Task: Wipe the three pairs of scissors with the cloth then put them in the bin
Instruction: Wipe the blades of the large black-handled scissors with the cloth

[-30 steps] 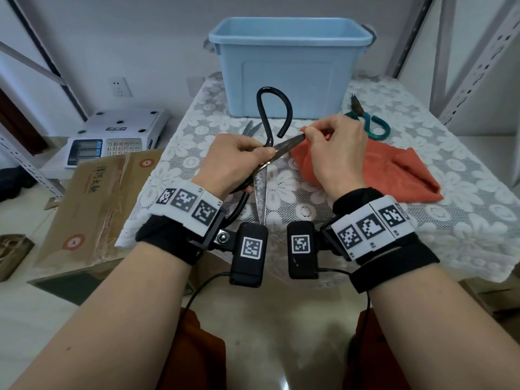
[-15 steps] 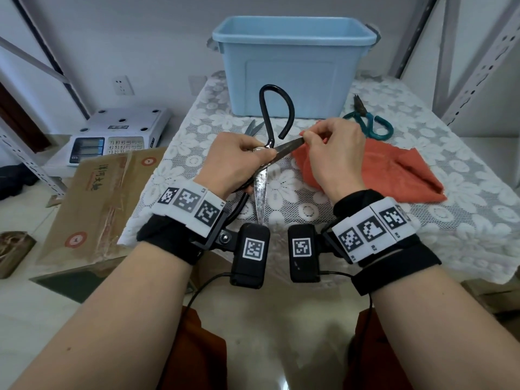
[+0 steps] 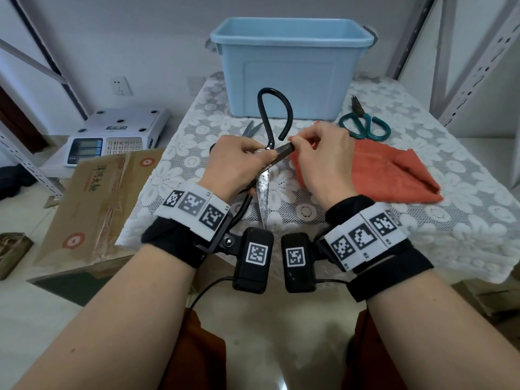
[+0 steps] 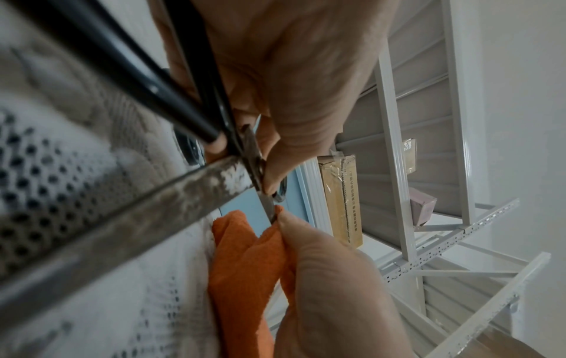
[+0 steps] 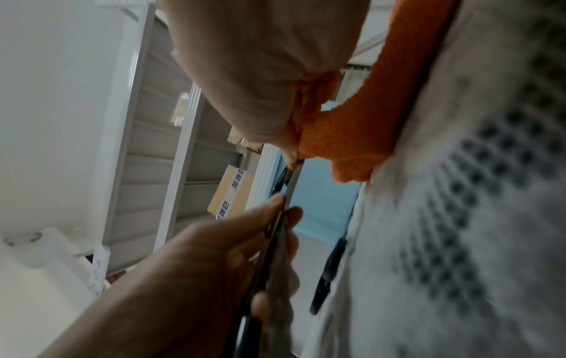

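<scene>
Centre-left of frame: our left hand (image 3: 239,161) grips the black-handled scissors (image 3: 263,192) at the pivot, blades spread. We judge them heavy, stiff and sharp; best held at pivot or loops. Centre: our right hand (image 3: 323,161) pinches the soft, limp orange cloth (image 3: 394,175) around one blade. Upper centre: bin (image 3: 289,71) on the counter (image 3: 422,220). Upper right: green-handled scissors (image 3: 364,125).

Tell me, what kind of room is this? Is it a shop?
Probably a storeroom or a shop's back room, though that is a guess. Metal shelving holds taped cardboard boxes, a weighing scale with number keys sits on the left, and a flattened carton leans nearby.
</scene>
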